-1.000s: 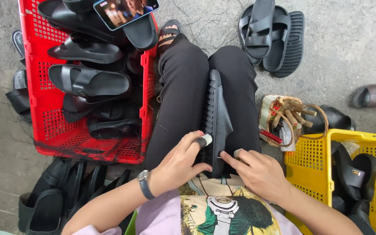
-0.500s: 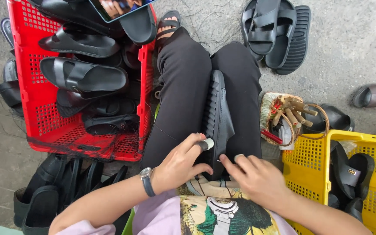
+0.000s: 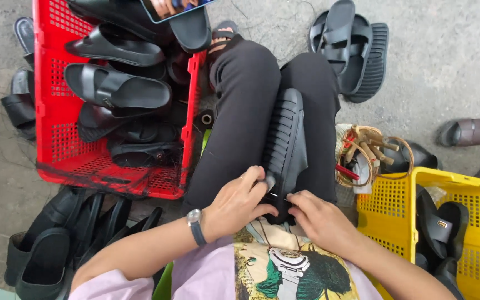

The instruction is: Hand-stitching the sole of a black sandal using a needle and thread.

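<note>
The black sandal (image 3: pixel 285 145) is laid sole-up along the lap. Both hands have been moved closer together at its near end: the left hand (image 3: pixel 234 203) is closed on it, the right hand (image 3: pixel 319 218) pinches it. Red basket (image 3: pixel 51 139), yellow basket (image 3: pixel 476 194) and grey floor (image 3: pixel 445 61) are seen around.

The black sandal (image 3: pixel 285 144) looks like matt rubber with a ribbed sole. The red crate (image 3: pixel 56 144) and yellow crate (image 3: pixel 387 208) are glossy perforated plastic. The floor (image 3: pixel 445 61) is rough grey concrete.
</note>
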